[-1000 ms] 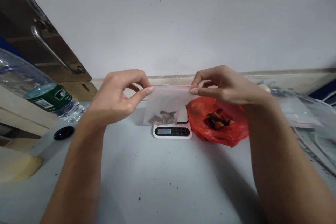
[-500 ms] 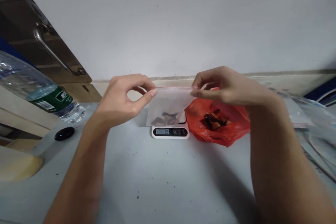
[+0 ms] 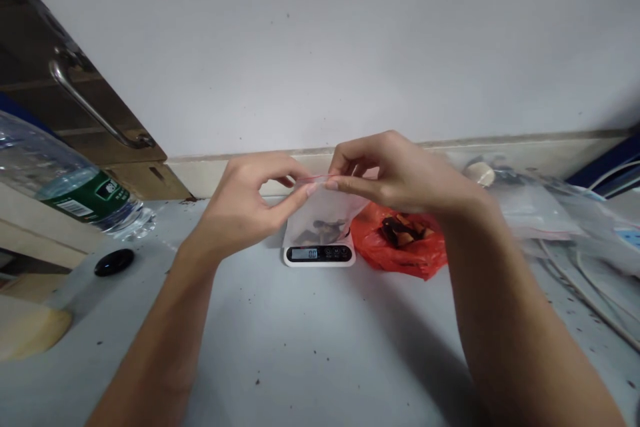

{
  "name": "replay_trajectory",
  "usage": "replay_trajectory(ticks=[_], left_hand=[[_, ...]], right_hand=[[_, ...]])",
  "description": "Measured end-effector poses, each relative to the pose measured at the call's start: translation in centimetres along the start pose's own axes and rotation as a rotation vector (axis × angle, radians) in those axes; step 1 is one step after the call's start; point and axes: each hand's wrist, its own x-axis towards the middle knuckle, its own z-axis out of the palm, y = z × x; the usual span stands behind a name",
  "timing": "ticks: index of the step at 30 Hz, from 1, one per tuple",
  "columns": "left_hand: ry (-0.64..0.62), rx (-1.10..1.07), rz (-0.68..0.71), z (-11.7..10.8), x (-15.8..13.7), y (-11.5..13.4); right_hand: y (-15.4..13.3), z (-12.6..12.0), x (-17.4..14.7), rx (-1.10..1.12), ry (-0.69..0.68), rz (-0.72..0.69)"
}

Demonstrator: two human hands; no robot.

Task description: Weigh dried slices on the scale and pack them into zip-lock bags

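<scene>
A translucent zip bag with dark brown pieces in its bottom hangs between my two hands. My left hand pinches its top edge on the left, thumb against fingers. Close beside it, my right hand pinches the same zip edge. Directly behind the bag's lower part is a small white digital scale, its display showing 0.0. Whether the bag touches the scale I cannot tell. Right of the scale, an open red plastic bag holds brown, dried-looking pieces.
A plastic bottle with a green label leans in at the left, above a black oval object. Clear plastic bags and cables lie at the right. A wall rises behind the grey table, which has dark specks.
My right hand has moved left along the zip bag's top edge, close to my left hand. The bag's top now looks gathered. The view has shifted slightly.
</scene>
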Motion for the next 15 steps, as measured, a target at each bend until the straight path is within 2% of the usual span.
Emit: replay_trajectory(ticks=[5,10,15], left_hand=[[0.003,0.082,0.047,-0.20,-0.04,0.20],[-0.058,-0.035,0.088,0.06,-0.09,0.25],[0.069,-0.024,0.037,0.44,0.11,0.45]], right_hand=[[-0.58,0.03,0.01,-0.012,-0.126,0.071],[-0.48,0.23,0.19,-0.078,-0.318,0.141],[-0.75,0.34,0.19,-0.151,-0.364,0.243]])
